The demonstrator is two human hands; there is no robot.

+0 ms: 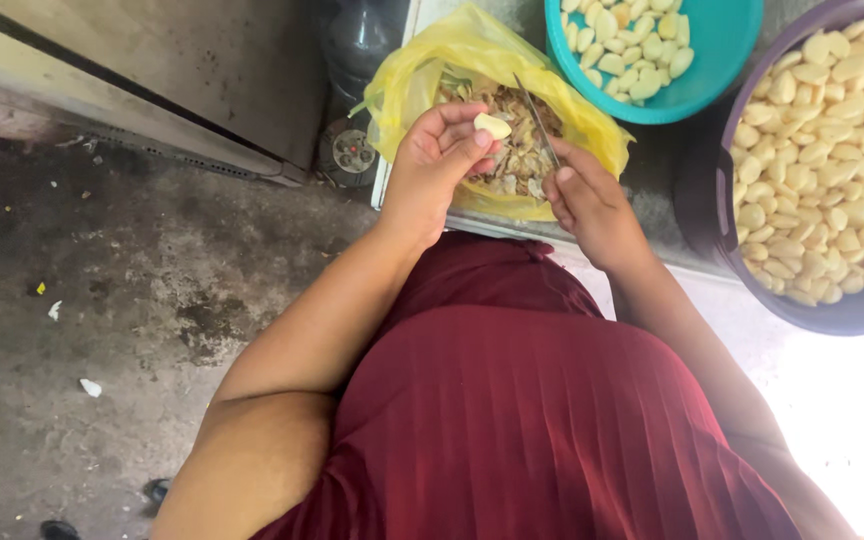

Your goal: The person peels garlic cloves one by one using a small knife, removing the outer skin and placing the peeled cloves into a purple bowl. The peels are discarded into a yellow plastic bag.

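The left hand (437,165) holds a pale, peeled garlic clove (493,125) pinched between thumb and curled fingers (452,128), so the clove sits at the fingertips, above the open mouth of a crinkled yellow plastic bag (407,85) filled with papery garlic skins (512,150). The right hand (592,205) is closed around a small thin-bladed knife (539,125), whose blade points up and away over the skins, just beside the clove but not touching it. Beyond the bag stands a round teal plastic bowl (722,50) of peeled cloves, and to its right a large dark purple plastic tub (717,190) heaped with more of them.
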